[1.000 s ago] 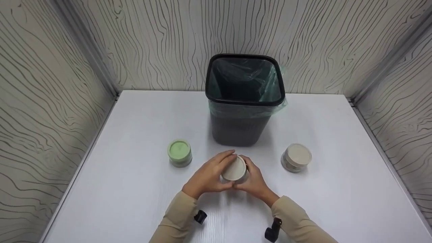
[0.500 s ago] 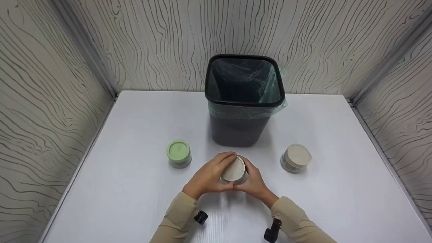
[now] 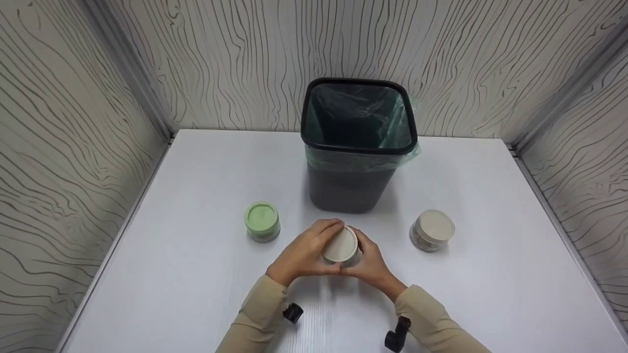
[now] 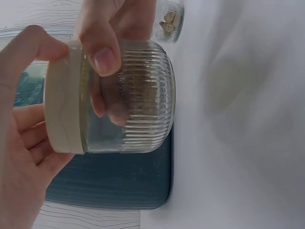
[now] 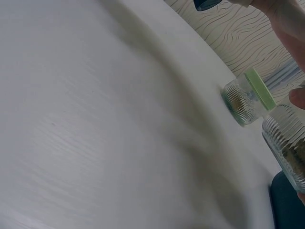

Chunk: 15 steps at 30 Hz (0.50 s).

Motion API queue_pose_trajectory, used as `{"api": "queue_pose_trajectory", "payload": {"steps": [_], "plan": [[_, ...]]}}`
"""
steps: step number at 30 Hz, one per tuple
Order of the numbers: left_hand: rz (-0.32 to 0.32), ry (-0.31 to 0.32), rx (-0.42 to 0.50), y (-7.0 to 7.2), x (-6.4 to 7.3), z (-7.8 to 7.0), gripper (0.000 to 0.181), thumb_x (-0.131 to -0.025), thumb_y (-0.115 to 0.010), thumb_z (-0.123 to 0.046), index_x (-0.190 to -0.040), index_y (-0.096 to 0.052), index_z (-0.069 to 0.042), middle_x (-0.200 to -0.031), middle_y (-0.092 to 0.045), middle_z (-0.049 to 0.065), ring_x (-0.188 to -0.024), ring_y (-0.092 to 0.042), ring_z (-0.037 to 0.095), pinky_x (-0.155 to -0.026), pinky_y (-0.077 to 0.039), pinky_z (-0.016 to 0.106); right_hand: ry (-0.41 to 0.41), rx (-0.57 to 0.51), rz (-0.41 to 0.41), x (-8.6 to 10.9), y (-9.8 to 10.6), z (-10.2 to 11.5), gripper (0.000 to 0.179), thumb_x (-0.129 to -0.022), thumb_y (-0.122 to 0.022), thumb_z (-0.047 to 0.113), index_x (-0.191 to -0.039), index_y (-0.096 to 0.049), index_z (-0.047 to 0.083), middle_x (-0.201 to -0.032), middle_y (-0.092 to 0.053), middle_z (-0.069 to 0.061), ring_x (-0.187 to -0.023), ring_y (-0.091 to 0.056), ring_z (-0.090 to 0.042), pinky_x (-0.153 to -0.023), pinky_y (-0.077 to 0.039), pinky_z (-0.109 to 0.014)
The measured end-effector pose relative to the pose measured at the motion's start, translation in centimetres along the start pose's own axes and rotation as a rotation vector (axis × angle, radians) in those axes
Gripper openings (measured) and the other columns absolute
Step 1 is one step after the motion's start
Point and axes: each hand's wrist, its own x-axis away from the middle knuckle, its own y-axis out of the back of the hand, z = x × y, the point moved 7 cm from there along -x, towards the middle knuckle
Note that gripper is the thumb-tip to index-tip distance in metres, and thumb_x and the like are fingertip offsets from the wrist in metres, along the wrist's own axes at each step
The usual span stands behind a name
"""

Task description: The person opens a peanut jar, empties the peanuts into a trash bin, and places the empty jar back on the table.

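Both hands hold a ribbed glass jar point(image 4: 147, 95) with a cream lid point(image 3: 342, 245), low in the middle of the head view. My left hand point(image 3: 308, 251) grips the lid, thumb on one side and fingers curled round the other. Around the glass body curls my right hand point(image 3: 369, 264), its thumb lying along the glass in the left wrist view. Something brown shows inside the jar in the right wrist view. A jar with a green lid point(image 3: 262, 218) stands to the left, and another cream-lidded jar point(image 3: 432, 229) to the right.
Behind the hands stands a dark trash bin point(image 3: 348, 189) with a thin green liner bag folded over its rim. The white table point(image 3: 186, 274) is bounded by wood-grain patterned panels point(image 3: 235, 63) at the back and sides.
My left fingers, spread a little apart a second ago, now lie closer together round the lid. The jar stays in place, and the view shifts slightly.
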Motion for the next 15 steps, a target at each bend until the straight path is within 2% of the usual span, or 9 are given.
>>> {"api": "queue_pose_trajectory", "payload": {"steps": [6,15], "plan": [[-0.012,-0.027,0.021,0.00,-0.28,-0.10,0.072,-0.073,-0.075,-0.038,-0.132,-0.054,-0.001,-0.133,-0.057,0.009,-0.122,-0.055,0.020,-0.104,-0.049,0.030,-0.027,-0.005,0.006,0.18,0.12,-0.10,0.089,-0.059,-0.088,0.005,-0.136,-0.045,-0.008,-0.133,-0.056,-0.025,-0.118,-0.051,0.004,-0.103,-0.044,-0.017],[-0.028,-0.029,0.097,-0.09,-0.64,-0.03,0.072,-0.070,-0.077,-0.037,-0.129,-0.056,-0.001,-0.130,-0.059,0.010,-0.116,-0.054,0.020,-0.099,-0.052,0.030,-0.048,0.030,-0.008,0.37,0.46,-0.13,0.091,-0.057,-0.088,0.006,-0.136,-0.045,-0.010,-0.133,-0.056,-0.025,-0.120,-0.052,0.000,-0.103,-0.043,-0.016]]}}
